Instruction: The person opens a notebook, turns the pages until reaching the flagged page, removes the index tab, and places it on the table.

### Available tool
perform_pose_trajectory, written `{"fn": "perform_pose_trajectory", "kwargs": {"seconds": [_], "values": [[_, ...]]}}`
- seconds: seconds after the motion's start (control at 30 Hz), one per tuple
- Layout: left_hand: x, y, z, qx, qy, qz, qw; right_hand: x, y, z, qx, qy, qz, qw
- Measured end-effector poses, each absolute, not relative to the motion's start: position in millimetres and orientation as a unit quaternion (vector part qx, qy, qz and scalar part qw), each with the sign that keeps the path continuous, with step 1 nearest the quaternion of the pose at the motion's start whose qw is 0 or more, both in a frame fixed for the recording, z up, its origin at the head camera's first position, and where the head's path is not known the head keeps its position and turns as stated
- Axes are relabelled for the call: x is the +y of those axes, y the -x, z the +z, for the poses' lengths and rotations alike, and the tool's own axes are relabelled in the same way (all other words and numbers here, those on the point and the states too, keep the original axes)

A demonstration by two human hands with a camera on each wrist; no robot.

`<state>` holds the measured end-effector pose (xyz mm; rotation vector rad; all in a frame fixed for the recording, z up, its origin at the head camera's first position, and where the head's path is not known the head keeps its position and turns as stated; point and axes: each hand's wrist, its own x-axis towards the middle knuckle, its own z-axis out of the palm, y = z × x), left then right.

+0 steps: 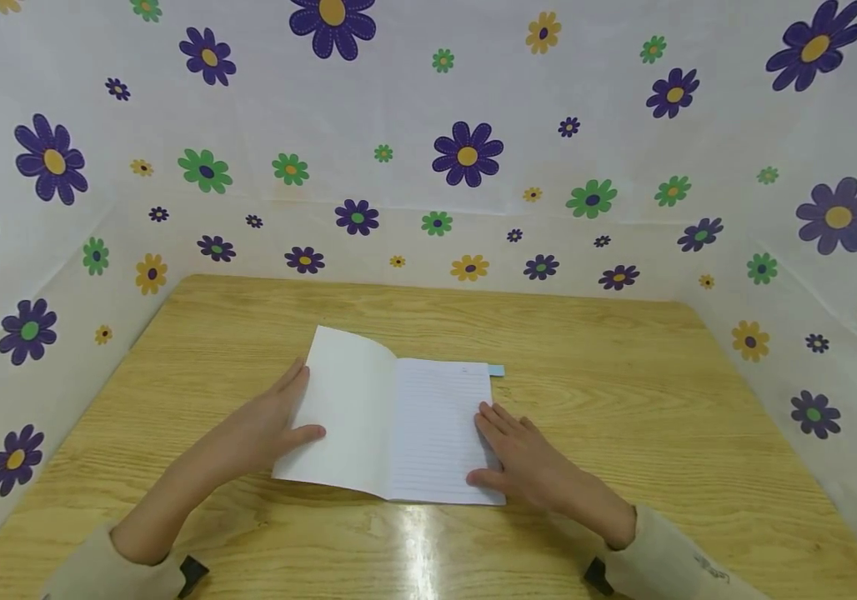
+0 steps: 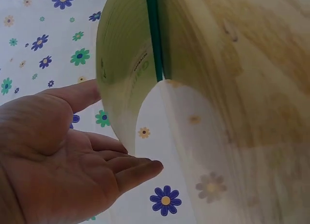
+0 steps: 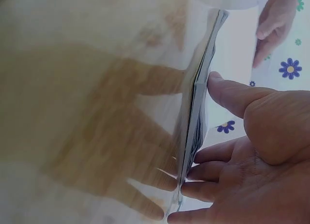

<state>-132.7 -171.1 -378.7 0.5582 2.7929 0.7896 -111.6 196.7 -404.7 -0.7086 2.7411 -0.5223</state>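
An open notebook [image 1: 439, 433] lies on the wooden table, its lined page on the right and its blank inner cover [image 1: 346, 408] curving up on the left. My left hand [image 1: 267, 429] holds the cover by its outer edge, thumb over the white inner side and fingers along the edge. From below, the left wrist view shows the cover's green printed outside [image 2: 123, 64] and a dark green spine strip [image 2: 154, 35]. My right hand [image 1: 529, 462] rests with extended fingers on the right edge of the lined page, thumb near the lower corner. A light-blue tab [image 1: 497, 371] sticks out at the top right.
The wooden table [image 1: 608, 367] reflects light near its front. A white flowered cloth [image 1: 398, 108] rises at the back and along both sides of the table. Black bands [image 1: 192, 577] show at the sleeve cuffs.
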Motion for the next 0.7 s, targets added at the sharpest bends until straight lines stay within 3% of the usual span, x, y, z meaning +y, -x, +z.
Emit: {"fn": "perform_pose_trajectory", "kwargs": {"seconds": [0.33,0.7], "values": [[-173,138,-405,0.944,-0.172,0.226,0.167,206,110,-402,0.945,0.233,-0.180,0.140],[-167,135,-411,0.954,-0.211,0.162,0.141,215,111,-406,0.946,0.229,-0.182,0.137]]}}
